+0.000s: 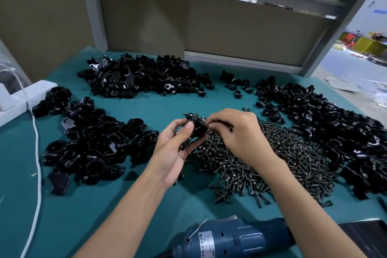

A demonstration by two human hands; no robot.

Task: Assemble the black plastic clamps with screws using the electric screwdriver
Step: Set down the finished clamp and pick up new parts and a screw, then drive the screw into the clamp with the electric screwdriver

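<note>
Above the screw heap [261, 163] the left hand [178, 148] grips one black clamp [196, 126] while the right hand [236, 132] pinches what seems a screw [206, 125] into it, the electric screwdriver [230, 239] lies untouched, and big piles of loose parts [314, 121] suggest much remains.

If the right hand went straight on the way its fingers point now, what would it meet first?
Most likely the black clamp held in the left hand. The right hand points left, its fingertips pinched together right at the clamp's edge; whether they already touch it is unclear.
</note>
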